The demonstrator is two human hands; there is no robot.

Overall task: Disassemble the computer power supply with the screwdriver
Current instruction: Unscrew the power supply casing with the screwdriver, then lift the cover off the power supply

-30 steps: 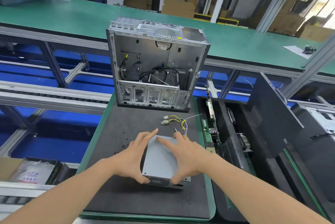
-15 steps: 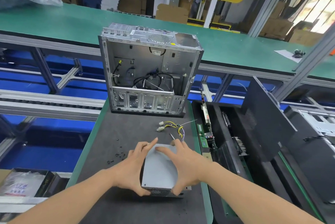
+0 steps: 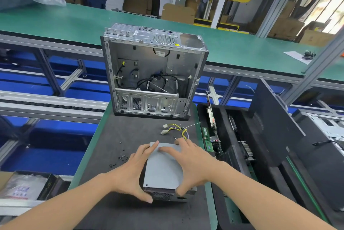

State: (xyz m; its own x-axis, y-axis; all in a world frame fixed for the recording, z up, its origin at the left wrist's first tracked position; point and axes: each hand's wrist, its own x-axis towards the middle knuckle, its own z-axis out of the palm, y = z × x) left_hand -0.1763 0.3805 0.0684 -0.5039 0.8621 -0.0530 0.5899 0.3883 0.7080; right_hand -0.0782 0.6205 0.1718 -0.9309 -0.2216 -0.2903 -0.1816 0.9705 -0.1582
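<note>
1. The power supply (image 3: 163, 168) lies flat on the dark worktop (image 3: 111, 133). It is straight ahead of the person, between both hands and well short of the open case (image 3: 152, 73).
2. Its long axis runs away from the person. The vented end faces them, and the cables (image 3: 178, 130) trail off the far end to the right.
3. The left hand (image 3: 133, 171) clasps the left side, with fingers reaching the lid's far-left corner and the thumb hooked on the near end.
4. The right hand (image 3: 194, 162) mirrors it, with the index finger laid across the lid and the thumb on the near face.
5. Both hands touch the box, so neither is nearer.
6. Loose screws (image 3: 122, 157) lie near its left side. No screwdriver is in view.
7. This end-to-end grip likely suits sliding the lid along the long axis, or turning the box.
</note>
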